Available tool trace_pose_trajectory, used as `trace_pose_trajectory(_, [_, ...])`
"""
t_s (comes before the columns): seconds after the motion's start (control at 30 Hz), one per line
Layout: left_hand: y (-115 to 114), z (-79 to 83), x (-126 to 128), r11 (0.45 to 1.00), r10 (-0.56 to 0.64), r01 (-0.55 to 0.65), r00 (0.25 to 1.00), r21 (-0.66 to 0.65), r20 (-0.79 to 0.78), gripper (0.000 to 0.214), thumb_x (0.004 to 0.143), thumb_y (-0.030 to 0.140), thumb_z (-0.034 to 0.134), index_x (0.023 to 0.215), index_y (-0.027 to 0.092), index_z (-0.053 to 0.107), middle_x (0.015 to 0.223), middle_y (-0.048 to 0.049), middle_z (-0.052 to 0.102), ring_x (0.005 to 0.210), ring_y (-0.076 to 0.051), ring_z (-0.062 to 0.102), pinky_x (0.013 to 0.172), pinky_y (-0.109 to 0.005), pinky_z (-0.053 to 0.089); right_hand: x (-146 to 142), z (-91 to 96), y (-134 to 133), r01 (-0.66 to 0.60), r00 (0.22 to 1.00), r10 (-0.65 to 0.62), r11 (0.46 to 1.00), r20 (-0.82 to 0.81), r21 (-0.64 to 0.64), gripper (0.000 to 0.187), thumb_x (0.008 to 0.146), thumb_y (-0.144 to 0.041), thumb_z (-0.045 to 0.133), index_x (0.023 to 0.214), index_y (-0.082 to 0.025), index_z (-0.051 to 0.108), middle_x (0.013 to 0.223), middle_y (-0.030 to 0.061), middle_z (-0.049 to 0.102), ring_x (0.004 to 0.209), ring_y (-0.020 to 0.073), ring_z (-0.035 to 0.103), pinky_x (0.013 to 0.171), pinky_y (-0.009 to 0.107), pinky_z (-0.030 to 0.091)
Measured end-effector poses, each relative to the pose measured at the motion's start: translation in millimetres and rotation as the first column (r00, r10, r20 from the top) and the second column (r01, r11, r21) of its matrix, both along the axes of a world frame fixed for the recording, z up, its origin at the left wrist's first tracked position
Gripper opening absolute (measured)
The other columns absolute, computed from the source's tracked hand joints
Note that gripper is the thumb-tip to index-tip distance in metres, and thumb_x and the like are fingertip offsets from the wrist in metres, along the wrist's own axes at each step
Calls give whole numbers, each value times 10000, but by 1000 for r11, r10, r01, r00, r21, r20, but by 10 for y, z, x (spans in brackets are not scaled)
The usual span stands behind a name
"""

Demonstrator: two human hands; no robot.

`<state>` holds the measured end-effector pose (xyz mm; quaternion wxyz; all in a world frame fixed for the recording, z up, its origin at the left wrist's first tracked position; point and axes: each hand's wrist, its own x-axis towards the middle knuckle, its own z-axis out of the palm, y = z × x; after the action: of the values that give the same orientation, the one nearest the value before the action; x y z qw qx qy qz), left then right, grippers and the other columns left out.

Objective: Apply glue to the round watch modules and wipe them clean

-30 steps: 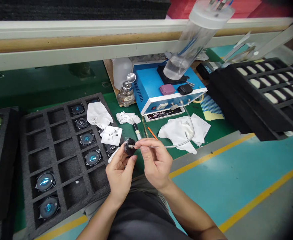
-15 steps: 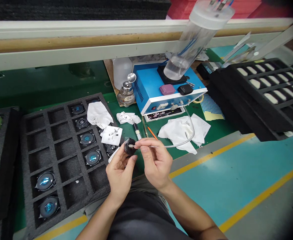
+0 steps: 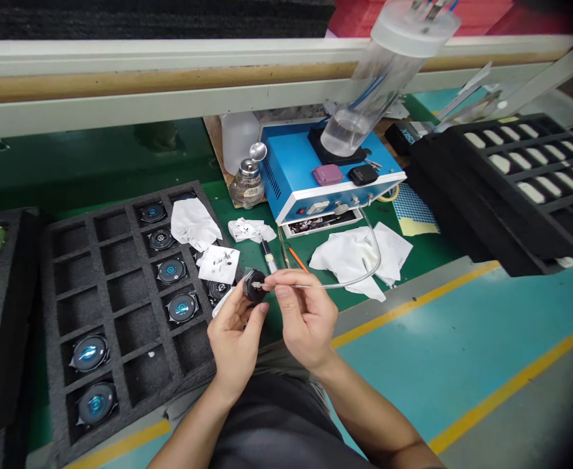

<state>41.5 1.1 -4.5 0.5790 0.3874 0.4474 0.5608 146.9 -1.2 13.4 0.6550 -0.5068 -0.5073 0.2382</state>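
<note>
A round black watch body (image 3: 254,286) is held up at the centre of the view, gripped between the thumb and fingertips of the left hand (image 3: 235,348), its face turned away from the camera's side and tilted. A slender metal wand (image 3: 286,285) is pinched between the thumb and fingers of the right hand (image 3: 306,319), with its tip touching or just beside the watch body; a clear hose (image 3: 364,270) is led from it to a blue bench unit (image 3: 286,176). A black foam tray (image 3: 51,293) is placed just left of the hands, with round watch bodies in its compartments, their faces lit blue, the nearest at lower left (image 3: 96,404). Two white tissues (image 3: 193,225) and a paper (image 3: 218,264) marked with dark specks lie on and beside the tray's edge. A white cloth (image 3: 349,257) is laid under the hose on a green bench mat (image 3: 188,156). A glass dispenser bottle (image 3: 247,185) is stood beside the blue bench unit, and a clear cylinder (image 3: 379,85) is mounted above it. A second foam tray (image 3: 525,176) is placed at far right.
</note>
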Motion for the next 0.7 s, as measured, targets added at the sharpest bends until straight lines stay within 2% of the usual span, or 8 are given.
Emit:
trace_pose_trajectory(0.23, [1,-2,-2,1000,-5,5,1000,3,-4,431,811,197,802,1233,262,738,1165,-54,785,1023,-193,767,900,-246,624,-6,6,3,-7,1000,7,1000,-8,3,195,975,-120,560,1080,-251,660,991,17,720,895,142,707,830,316,600])
trace_pose_trajectory(0.47, [-1,-4,-1,1000,8,-8,1000,-10,-25,441,797,224,813,1232,233,739,1157,-78,785,1013,-225,771,906,-296,634,-10,6,6,-9,1000,9,1000,-15,4,197,975,-117,560,1079,-252,660,993,15,719,893,140,707,824,313,598])
trace_pose_trajectory(0.7, [4,-3,2,1000,15,-15,999,-2,-38,448,797,224,811,1238,230,734,1150,-79,787,1003,-227,774,897,-296,637,-5,5,-1,-8,1000,8,1000,-11,0,205,974,-113,560,1083,-252,662,1002,14,718,899,137,705,830,308,595])
